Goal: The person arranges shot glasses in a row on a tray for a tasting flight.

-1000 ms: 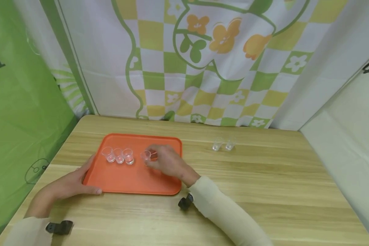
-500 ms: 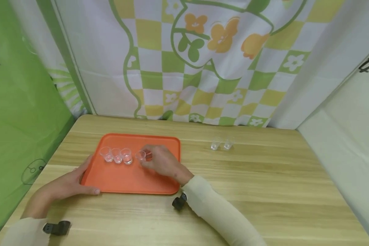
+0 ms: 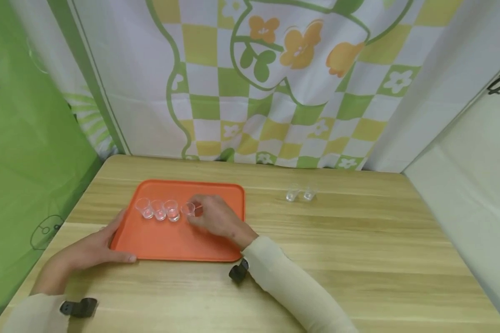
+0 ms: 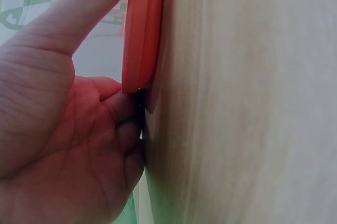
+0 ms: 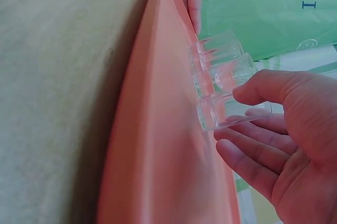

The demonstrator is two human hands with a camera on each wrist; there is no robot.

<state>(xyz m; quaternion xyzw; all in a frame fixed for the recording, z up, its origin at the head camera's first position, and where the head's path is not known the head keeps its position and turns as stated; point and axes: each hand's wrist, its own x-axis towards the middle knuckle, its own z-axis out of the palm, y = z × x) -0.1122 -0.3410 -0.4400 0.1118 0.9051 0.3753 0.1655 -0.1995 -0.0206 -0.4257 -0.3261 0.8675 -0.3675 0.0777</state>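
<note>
An orange tray (image 3: 166, 243) lies on the wooden table, its left front corner held by my left hand (image 3: 92, 249). The thumb runs along the front edge, and the fingers bend in at the tray's side in the left wrist view. My right hand (image 3: 216, 216) pinches a clear shot glass (image 3: 187, 209) between thumb and fingers, upright over the tray. Just left of it, three more shot glasses (image 3: 159, 211) stand in a row on the tray. From the right wrist, the pinched glass (image 5: 226, 112) sits close beside its neighbour, its base near the tray surface.
Two clear shot glasses (image 3: 291, 193) stand side by side at the back of the table (image 3: 337, 240), right of the tray. A patterned curtain (image 3: 271, 115) hangs behind the table. Green sheeting (image 3: 29, 162) borders the left side, pale sheeting (image 3: 479, 199) the right.
My right hand has slid the pinched shot glass a little leftward, narrowing the gap to the row. The left hand stays at the tray corner. The view has shifted slightly.
</note>
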